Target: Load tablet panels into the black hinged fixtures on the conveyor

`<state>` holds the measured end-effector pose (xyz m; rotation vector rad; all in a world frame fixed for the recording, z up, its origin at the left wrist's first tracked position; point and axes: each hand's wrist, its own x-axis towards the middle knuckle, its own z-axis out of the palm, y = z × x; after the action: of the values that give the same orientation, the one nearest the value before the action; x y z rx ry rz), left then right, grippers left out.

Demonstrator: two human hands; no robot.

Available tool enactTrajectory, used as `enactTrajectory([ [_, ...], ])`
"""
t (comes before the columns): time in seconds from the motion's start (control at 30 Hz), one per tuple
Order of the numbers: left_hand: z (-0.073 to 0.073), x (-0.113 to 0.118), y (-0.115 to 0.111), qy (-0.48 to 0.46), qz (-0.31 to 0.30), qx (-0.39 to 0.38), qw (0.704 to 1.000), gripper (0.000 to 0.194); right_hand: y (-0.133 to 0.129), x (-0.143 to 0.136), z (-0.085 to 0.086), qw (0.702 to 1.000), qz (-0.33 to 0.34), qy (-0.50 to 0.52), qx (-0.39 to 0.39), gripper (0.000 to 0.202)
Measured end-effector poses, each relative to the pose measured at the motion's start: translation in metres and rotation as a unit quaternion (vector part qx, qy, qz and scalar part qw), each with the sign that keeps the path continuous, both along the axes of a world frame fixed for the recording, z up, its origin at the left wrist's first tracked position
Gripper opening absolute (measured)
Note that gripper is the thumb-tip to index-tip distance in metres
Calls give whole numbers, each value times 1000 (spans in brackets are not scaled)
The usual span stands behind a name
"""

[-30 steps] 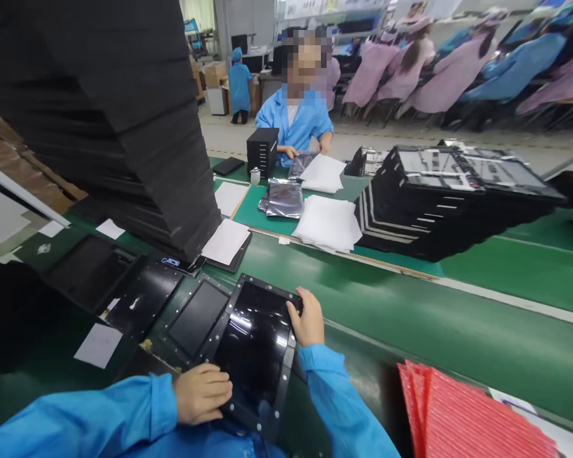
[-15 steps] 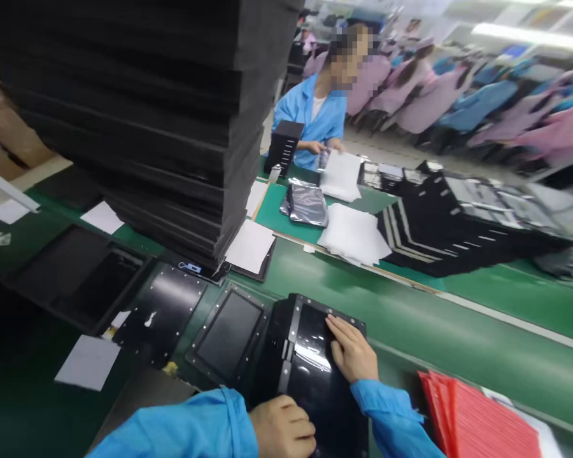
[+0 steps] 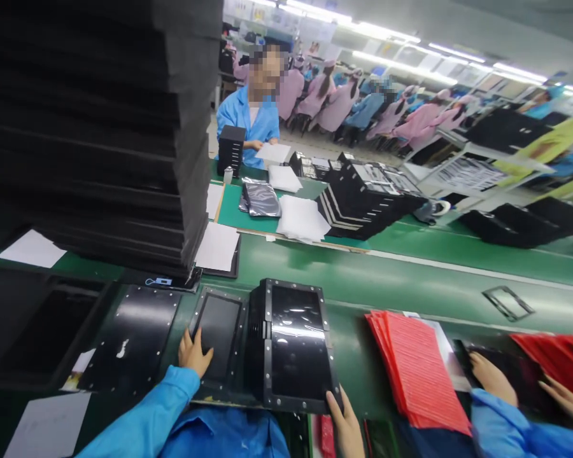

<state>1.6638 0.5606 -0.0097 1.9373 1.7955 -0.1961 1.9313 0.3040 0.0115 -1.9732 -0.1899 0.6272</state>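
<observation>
My left hand point(image 3: 195, 354), fingers spread, rests on the edge and lower part of a black framed panel point(image 3: 219, 334) with a raised border and round studs. To the right stands a stack of black frames; its top frame point(image 3: 298, 343) has a glossy dark screen-like surface and silver dots along the border. My right hand point(image 3: 347, 420) touches this frame's lower right corner with extended fingers. Left of the framed panel lies a black sheet point(image 3: 136, 331) with silver dots and a small white piece on it.
A tall stack of black trays point(image 3: 186, 159) rises at left. Red bags point(image 3: 415, 362) lie to the right, beside a co-worker's hands point(image 3: 494, 378) on a dark panel. Across the green bench point(image 3: 353, 273), another person in blue holds white sheets near piled black trays point(image 3: 367, 197).
My left hand has moved from the stack's lower left onto the framed panel. My right hand has slid from the upper surface to the lower right corner. The view has swung right.
</observation>
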Motion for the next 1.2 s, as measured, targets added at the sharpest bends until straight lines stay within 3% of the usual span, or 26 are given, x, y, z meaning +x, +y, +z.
enactTrajectory([
  [0.07, 2, 13, -10, -22, 96, -4, 995, 67, -3, -3, -9, 993, -5, 97, 60, 63],
  [0.13, 6, 13, -13, -93, 169, -16, 981, 72, -2, -4, -14, 987, 0, 131, 93, 60],
  [0.2, 12, 6, -13, -223, 185, -30, 957, 76, -1, -5, -14, 994, -2, 80, 76, 61],
  [0.27, 20, 2, -12, -357, 162, -41, 919, 75, 0, -7, -8, 998, 16, -32, 55, 61],
  [0.33, 36, 8, -12, -428, 151, -53, 889, 72, 4, -7, 6, 983, 80, -155, 59, 55],
  [0.43, 78, 34, -28, -431, 168, -38, 886, 74, 19, -8, 37, 938, 241, -221, 115, 50],
  [0.47, 96, 45, -40, -421, 152, -16, 894, 73, 27, -8, 48, 925, 297, -185, 148, 55],
  [0.53, 132, 69, -76, -389, 41, 42, 919, 65, 42, -8, 65, 896, 383, -29, 224, 68],
  [0.6, 159, 94, -118, -340, -143, 82, 926, 60, 56, -3, 76, 878, 373, 152, 260, 68],
  [0.67, 172, 115, -153, -274, -284, 114, 912, 59, 66, 7, 80, 882, 298, 265, 253, 64],
  [0.7, 173, 123, -165, -240, -317, 130, 908, 57, 69, 15, 80, 890, 259, 284, 244, 62],
  [0.77, 167, 129, -178, -179, -319, 159, 917, 50, 73, 33, 77, 902, 223, 283, 239, 60],
  [0.9, 144, 121, -180, -136, -283, 170, 934, 48, 87, 65, 76, 902, 262, 261, 220, 62],
  [1.03, 128, 122, -183, -137, -294, 153, 934, 50, 96, 83, 78, 907, 282, 253, 187, 65],
  [1.1, 124, 125, -188, -149, -296, 141, 933, 51, 85, 97, 75, 922, 254, 249, 155, 67],
  [1.2, 121, 117, -184, -182, -284, 136, 932, 51, 44, 132, 63, 959, 164, 205, 108, 58],
])
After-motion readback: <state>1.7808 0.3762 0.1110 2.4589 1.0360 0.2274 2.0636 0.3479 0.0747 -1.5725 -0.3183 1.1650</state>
